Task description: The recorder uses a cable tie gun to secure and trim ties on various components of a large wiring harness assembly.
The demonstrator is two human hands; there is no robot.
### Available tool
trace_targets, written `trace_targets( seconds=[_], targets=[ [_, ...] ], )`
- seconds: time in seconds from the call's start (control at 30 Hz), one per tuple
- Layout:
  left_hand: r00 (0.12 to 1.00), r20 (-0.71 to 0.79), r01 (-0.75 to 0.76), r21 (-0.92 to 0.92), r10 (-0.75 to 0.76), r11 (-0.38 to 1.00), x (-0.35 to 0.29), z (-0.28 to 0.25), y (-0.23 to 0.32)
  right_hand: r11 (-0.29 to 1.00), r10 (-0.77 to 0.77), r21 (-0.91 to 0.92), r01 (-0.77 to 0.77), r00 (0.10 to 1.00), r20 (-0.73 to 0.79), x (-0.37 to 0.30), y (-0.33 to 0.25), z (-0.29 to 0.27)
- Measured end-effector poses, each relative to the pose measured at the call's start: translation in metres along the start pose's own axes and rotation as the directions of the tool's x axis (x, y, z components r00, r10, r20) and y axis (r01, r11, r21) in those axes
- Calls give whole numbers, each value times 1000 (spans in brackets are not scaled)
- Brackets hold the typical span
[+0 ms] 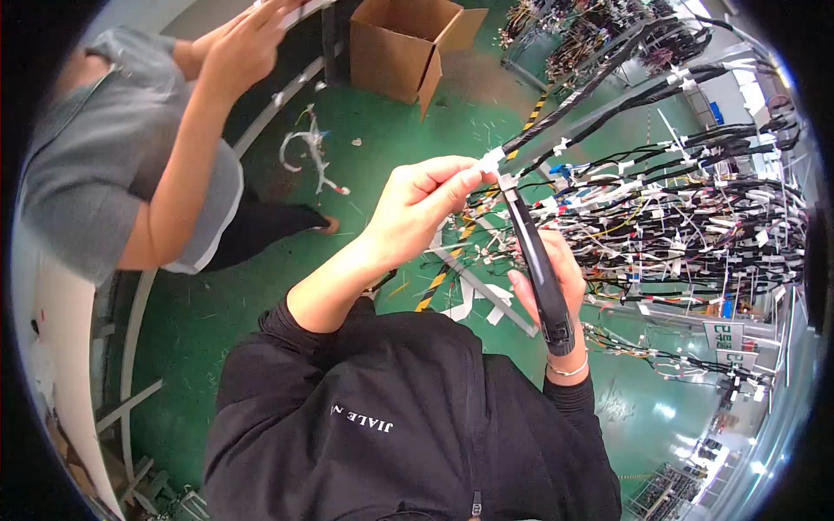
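My left hand (pixel 421 208) pinches a black-taped wire harness (pixel 569 104) between thumb and fingers, at a white clip (pixel 492 161) on its end. Wrapped around a long black hand tool, which looks like a cable tie gun (pixel 540 269), is my right hand (pixel 563 273). The tool's narrow nose meets the harness just beside the white clip, close to my left fingertips. Its rear end points back toward my right wrist. Part of my right hand's fingers is hidden behind the tool.
Many wire harnesses (pixel 686 217) hang in a dense row at the right. A co-worker (pixel 130 174) in grey stands at the left, hands on a pale rail. An open cardboard box (pixel 404 43) and a loose white harness (pixel 313 152) are on the far side, above the green floor (pixel 261 304).
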State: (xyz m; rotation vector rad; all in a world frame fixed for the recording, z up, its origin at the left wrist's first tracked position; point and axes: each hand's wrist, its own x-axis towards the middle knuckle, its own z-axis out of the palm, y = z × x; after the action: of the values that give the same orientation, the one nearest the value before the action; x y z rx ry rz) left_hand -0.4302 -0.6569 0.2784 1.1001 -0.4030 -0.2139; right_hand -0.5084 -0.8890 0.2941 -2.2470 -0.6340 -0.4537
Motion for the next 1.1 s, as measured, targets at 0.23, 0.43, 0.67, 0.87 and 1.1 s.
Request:
trace_targets(
  seconds=[0.23, 0.43, 0.67, 0.87, 1.1],
  targets=[
    [998, 24, -68, 189, 65, 980, 6, 26, -1, 997, -23, -68, 21, 1000, -20, -8, -3, -24],
    [997, -25, 72, 257, -68, 964, -17, 20, -15, 988, -152, -29, 153, 988, 29, -29, 17, -23],
    [999, 34, -9, 287, 0, 958, -11, 32, -18, 888, -334, -328, 321, 942, 20, -59, 25, -23],
    [984, 43, -173, 437, 171, 883, -10, 42, -19, 977, -141, -157, 141, 990, 14, -34, -7, -40],
    [969, 81, -243, 470, 233, 849, -27, 50, -16, 973, -136, -186, 139, 990, 29, -48, -17, -47]
  ],
)
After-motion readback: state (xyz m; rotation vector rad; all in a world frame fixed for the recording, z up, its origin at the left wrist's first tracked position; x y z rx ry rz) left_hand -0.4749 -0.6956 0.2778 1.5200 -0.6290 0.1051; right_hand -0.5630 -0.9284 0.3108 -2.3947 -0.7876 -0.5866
